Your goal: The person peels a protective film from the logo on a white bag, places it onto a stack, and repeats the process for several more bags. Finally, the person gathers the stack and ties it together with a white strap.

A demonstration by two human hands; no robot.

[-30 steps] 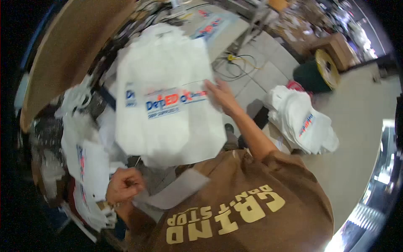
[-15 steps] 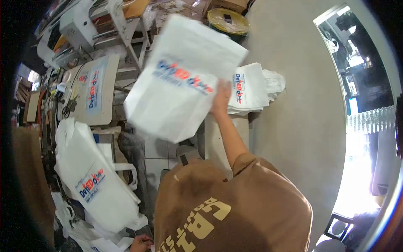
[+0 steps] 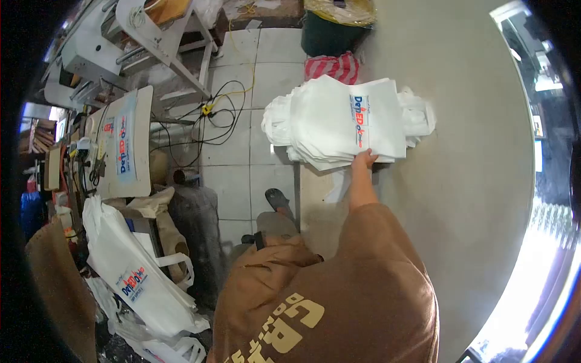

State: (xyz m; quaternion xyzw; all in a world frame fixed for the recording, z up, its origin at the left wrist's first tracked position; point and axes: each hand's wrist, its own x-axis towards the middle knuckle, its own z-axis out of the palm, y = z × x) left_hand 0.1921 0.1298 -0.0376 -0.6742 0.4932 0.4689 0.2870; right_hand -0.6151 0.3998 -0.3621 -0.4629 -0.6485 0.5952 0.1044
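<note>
White printed bags (image 3: 324, 124) stacked on pale surface (image 3: 322, 221), top logo up; R hand (image 3: 364, 159) on stack's near edge, can't tell if grip's closed. L hand out of view. Striped red-white bundle (image 3: 336, 68) just beyond, nr green drum (image 3: 330, 37).

Bags (image 3: 324, 121): matt, fabric-like, faintly creased. Shirt (image 3: 363, 284): matt cloth. Floor (image 3: 227, 190): smooth tile. Drum (image 3: 330, 37): glossy, crinkled plastic wrap on top.

Loose brown T-shirt (image 3: 369, 278) from five to six o'clock, cream block lettering (image 3: 295, 323) at six, short wide sleeve (image 3: 370, 233) towards four, greyish legwear (image 3: 275, 222), dark footwear (image 3: 276, 198) near the dial's centre
</note>
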